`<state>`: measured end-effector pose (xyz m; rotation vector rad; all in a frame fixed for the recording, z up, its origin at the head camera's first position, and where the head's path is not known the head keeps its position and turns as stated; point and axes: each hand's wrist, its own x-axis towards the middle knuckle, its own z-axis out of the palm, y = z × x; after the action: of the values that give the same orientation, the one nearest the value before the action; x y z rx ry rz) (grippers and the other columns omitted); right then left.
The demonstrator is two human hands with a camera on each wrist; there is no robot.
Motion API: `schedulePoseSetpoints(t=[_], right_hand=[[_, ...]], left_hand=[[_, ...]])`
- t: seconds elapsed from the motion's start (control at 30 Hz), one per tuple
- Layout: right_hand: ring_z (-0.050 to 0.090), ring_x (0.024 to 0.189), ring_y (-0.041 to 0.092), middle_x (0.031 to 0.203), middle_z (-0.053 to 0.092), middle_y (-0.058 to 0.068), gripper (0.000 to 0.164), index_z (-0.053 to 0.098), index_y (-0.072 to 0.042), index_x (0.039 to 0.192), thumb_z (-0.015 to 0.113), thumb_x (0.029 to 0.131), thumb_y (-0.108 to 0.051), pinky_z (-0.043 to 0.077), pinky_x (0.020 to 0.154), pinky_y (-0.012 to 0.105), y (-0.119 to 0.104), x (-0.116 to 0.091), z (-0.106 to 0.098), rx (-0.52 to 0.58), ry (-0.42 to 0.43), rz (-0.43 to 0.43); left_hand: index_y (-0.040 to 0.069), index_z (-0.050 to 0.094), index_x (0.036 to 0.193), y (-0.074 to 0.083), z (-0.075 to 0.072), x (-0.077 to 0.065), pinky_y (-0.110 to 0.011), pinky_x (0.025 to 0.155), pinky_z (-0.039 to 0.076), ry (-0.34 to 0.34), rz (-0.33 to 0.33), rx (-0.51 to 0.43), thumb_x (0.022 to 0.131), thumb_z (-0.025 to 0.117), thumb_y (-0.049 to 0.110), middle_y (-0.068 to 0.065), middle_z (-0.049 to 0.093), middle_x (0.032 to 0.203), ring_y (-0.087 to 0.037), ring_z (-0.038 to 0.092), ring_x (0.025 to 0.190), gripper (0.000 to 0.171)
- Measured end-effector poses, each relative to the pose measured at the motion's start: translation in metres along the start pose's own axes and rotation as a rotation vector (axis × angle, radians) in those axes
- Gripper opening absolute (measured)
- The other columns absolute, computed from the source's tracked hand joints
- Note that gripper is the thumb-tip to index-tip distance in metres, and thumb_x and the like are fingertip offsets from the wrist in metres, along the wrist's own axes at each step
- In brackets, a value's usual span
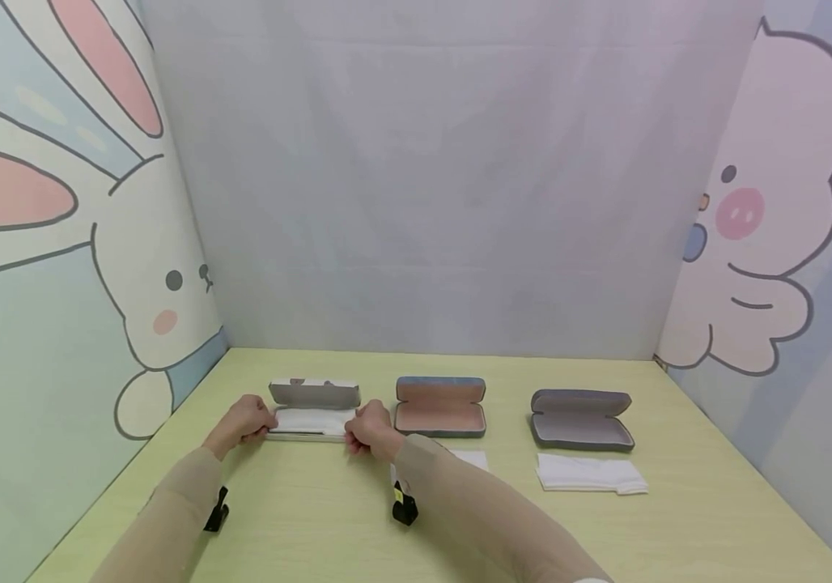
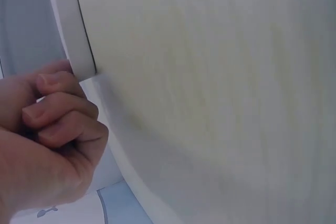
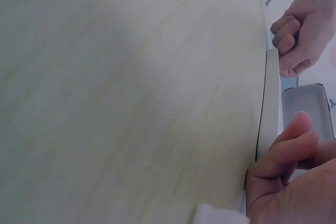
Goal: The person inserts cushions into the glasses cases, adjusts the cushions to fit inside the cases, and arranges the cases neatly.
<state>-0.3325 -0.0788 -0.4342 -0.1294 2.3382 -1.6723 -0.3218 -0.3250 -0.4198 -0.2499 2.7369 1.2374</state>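
Note:
A white glasses case (image 1: pixel 305 438) stands with its lid up at the left of the table, a folded white cloth (image 1: pixel 310 420) lying along its inside. At the case's left end my left hand (image 1: pixel 250 419) pinches the cloth's end, its other fingers curled against the case wall in the left wrist view. My right hand (image 1: pixel 374 429) pinches the opposite end of the cloth, fingers bent around the case's right corner. Both fingertip contacts are partly hidden by the case wall (image 2: pixel 76 30) and the hands. In the right wrist view, both hands flank the case edge (image 3: pixel 271 98).
A glasses case with a pink lining (image 1: pixel 440 418) stands with its lid up in the middle, a white cloth (image 1: pixel 473 458) before it partly behind my right sleeve. Farther right, a grey glasses case (image 1: pixel 582 431) also has its lid raised, with another folded cloth (image 1: pixel 591 473) in front.

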Motion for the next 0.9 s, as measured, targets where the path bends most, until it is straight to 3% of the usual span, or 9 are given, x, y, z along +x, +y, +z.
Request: schedulePoseSetpoints(t=[0.1,0.2,0.27,0.33,0.43,0.53,0.7,0.9], right_hand=[[0.045,0.033,0.011,0.047,0.051,0.002,0.003,0.058,0.004,0.086,0.059,0.085,0.001,0.039,0.032,0.021,0.0,-0.003,-0.002,-0.014,0.001,-0.029],[0.044,0.031,0.013,0.048,0.052,0.005,0.05,0.04,0.006,0.125,0.067,0.085,-0.005,0.04,0.031,0.024,-0.002,-0.005,-0.005,-0.075,-0.01,-0.076],[0.043,0.029,0.015,0.049,0.053,0.006,0.074,0.026,0.001,0.14,0.072,0.083,-0.011,0.039,0.03,0.025,-0.003,-0.006,-0.007,-0.139,-0.033,-0.111],[0.042,0.029,0.016,0.05,0.054,0.008,0.091,0.016,-0.005,0.147,0.077,0.081,-0.015,0.038,0.03,0.026,-0.004,-0.006,-0.01,-0.195,-0.068,-0.131],[0.042,0.032,0.017,0.061,0.059,0.01,0.105,0.008,-0.014,0.151,0.082,0.076,-0.018,0.036,0.031,0.026,-0.004,-0.003,-0.016,-0.259,-0.121,-0.155],[0.043,0.033,0.018,0.065,0.06,0.011,0.112,0.006,-0.019,0.152,0.085,0.073,-0.017,0.038,0.031,0.026,-0.003,-0.001,-0.02,-0.28,-0.171,-0.175],[0.045,0.034,0.018,0.064,0.058,0.011,0.11,0.009,-0.019,0.152,0.086,0.072,-0.017,0.04,0.03,0.027,0.0,0.003,-0.022,-0.285,-0.213,-0.194],[0.047,0.033,0.018,0.077,0.062,0.014,0.106,0.016,-0.017,0.148,0.088,0.069,-0.019,0.044,0.031,0.03,0.001,0.008,-0.021,-0.323,-0.193,-0.194]], left_hand=[[-0.001,0.048,0.096,-0.003,-0.005,-0.001,-0.022,0.048,0.032,-0.019,0.028,0.025,0.087,0.065,0.014,0.002,0.046,0.064,-0.01,0.038,0.054,0.024],[-0.002,0.036,0.125,-0.004,-0.013,-0.003,-0.023,0.048,0.031,-0.082,0.061,0.028,0.089,0.068,0.023,0.001,0.042,0.064,-0.011,0.035,0.054,0.055],[0.006,0.018,0.143,-0.004,-0.018,-0.004,-0.023,0.048,0.031,-0.155,0.072,0.016,0.087,0.071,0.026,0.001,0.044,0.064,-0.012,0.035,0.053,0.08],[0.014,-0.001,0.15,-0.004,-0.021,-0.005,-0.024,0.05,0.034,-0.222,0.095,0.01,0.084,0.075,0.026,-0.001,0.048,0.068,-0.013,0.039,0.054,0.101],[0.02,-0.016,0.15,-0.006,-0.021,-0.005,-0.026,0.051,0.039,-0.295,0.129,-0.018,0.081,0.078,0.022,-0.004,0.054,0.074,-0.015,0.046,0.056,0.117],[0.022,-0.018,0.15,-0.008,-0.019,-0.003,-0.026,0.049,0.041,-0.31,0.16,-0.039,0.08,0.08,0.018,-0.005,0.056,0.072,-0.014,0.048,0.054,0.12],[0.019,-0.015,0.15,-0.01,-0.014,-0.002,-0.022,0.045,0.041,-0.293,0.164,-0.03,0.078,0.081,0.017,-0.004,0.055,0.065,-0.012,0.047,0.049,0.12],[0.016,-0.012,0.148,-0.008,-0.011,0.0,-0.021,0.042,0.04,-0.261,0.163,0.014,0.075,0.083,0.018,-0.004,0.053,0.059,-0.011,0.045,0.043,0.12]])
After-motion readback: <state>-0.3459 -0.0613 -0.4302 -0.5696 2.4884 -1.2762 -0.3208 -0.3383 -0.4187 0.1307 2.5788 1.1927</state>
